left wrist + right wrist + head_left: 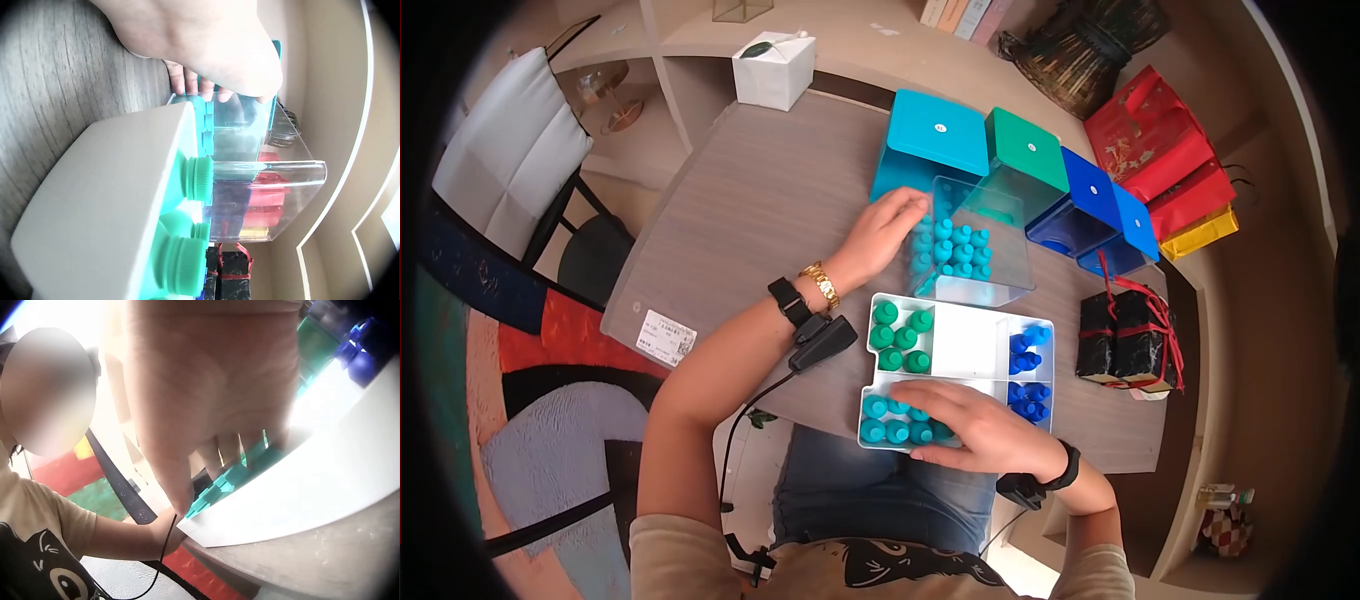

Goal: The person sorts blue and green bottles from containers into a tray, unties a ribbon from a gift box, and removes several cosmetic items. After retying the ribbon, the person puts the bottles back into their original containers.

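In the head view my left hand grips the upper left edge of a clear plastic box. Several light-blue bottles stand inside it. Through the clear wall, the left wrist view shows my fingers at its side. Just in front lies a white divided tray, with green bottles, dark-blue bottles and light-blue bottles in separate compartments. Over the light-blue compartment is my right hand, thumb and fingers spread, fingertips among the caps in the right wrist view. It hides some bottles there.
Behind the clear box stand a teal box, a green-lidded box and two blue-lidded boxes. Black gift boxes with red ribbon sit at the right. Red bags and a white cube-shaped box are farther back.
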Available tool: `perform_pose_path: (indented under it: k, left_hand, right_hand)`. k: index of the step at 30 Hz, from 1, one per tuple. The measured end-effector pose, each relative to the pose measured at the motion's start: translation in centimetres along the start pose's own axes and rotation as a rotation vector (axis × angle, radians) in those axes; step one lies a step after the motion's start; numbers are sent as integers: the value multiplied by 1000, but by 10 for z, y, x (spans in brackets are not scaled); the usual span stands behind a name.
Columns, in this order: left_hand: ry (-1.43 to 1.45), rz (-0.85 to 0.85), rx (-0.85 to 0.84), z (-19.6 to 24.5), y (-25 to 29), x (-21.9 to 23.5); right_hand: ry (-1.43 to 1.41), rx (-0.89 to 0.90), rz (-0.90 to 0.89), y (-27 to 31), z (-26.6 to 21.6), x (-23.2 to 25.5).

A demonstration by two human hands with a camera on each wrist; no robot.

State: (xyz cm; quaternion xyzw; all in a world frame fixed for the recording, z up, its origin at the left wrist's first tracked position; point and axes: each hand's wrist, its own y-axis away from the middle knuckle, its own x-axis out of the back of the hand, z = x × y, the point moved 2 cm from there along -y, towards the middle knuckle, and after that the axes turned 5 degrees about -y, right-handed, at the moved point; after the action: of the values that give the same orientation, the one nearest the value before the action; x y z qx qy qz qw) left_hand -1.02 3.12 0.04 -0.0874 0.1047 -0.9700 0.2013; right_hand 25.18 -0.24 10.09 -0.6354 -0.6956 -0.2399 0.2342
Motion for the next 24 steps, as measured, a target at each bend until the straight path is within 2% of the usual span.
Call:
perform_pose_path:
  k: [7,10,12,16,17,20,24]
  left_hand:
    - [-11,1,0,0,0,0]
    - [-9,5,-6,-2,0,0]
    - [-7,-2,-6,-3,-1,0]
    - [-16,11,-7,-1,0,0]
    - [-12,11,-6,0,1,0]
    - [-9,14,-14,0,0,0]
    - [-8,16,-49,-5,-1,-1]
  right_hand:
    - [-20,11,-3,1,-2,4]
    - [34,34,85,5,-17,27]
    - [80,60,249,4,-28,50]
    - [266,-18,432,-10,-33,102]
    - [363,23,426,-19,-25,114]
    - [470,0,335,-49,-6,133]
    - [469,-48,13,-86,33,137]
